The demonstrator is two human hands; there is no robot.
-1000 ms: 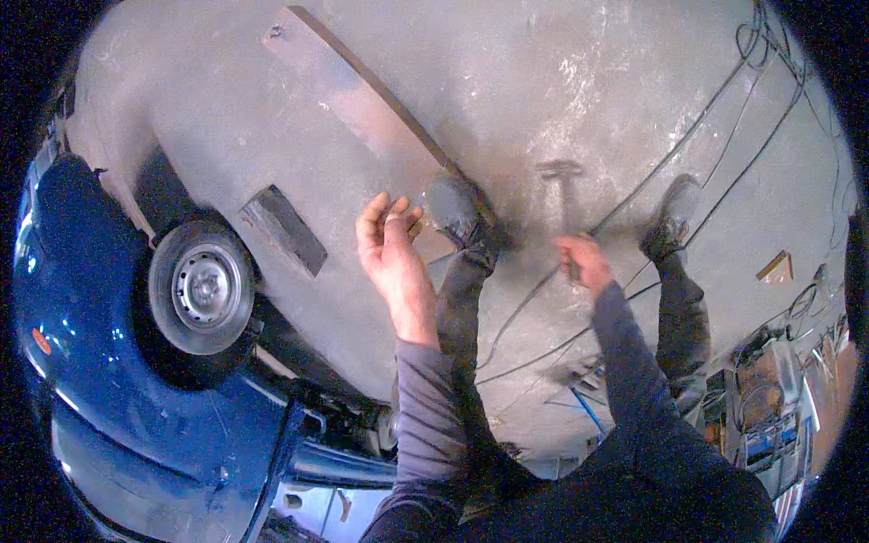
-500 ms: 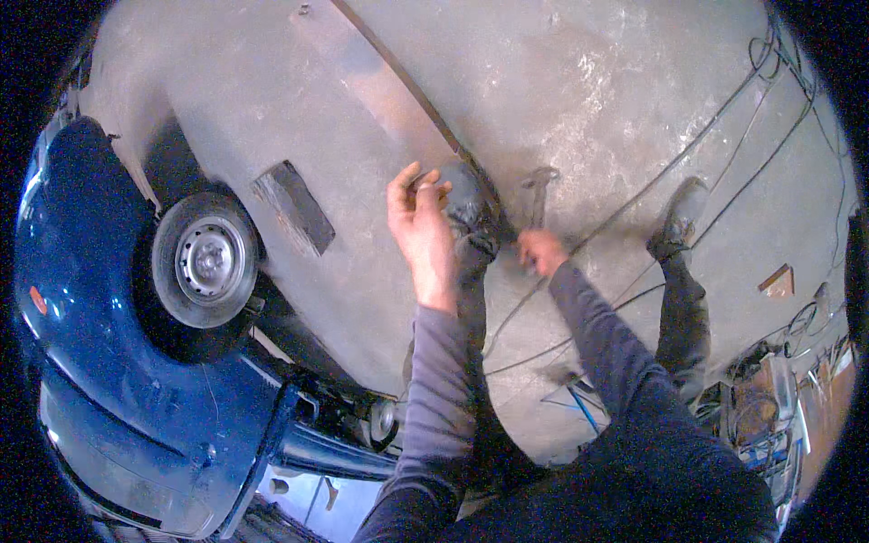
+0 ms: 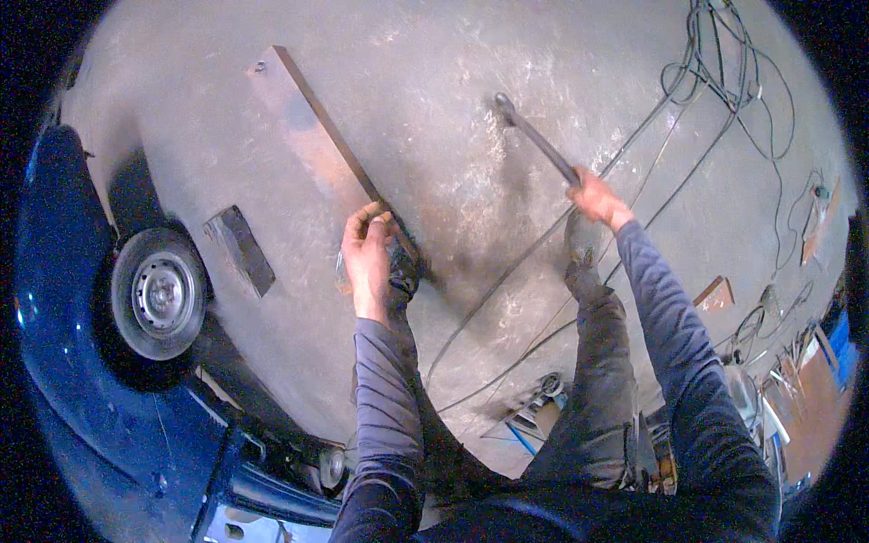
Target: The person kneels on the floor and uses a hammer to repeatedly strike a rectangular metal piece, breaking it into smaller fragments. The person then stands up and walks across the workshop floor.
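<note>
Right hand (image 3: 597, 196) clamped round hammer (image 3: 545, 145); its head out over floor (image 3: 453, 54) right of beam (image 3: 312, 149). Left hand (image 3: 368, 249) curled, by beam; cannot tell if holding anything. Judgement: firm grip, left hand well clear of hammer.

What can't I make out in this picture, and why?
All in the head view:
Hammer: the gripped part of its handle is hidden inside the right hand.
Left hand: its curled fingers hide whether it holds anything small.
Left shoe: partly hidden behind that hand.
Car: cut off by the picture's dark round edge.
</note>
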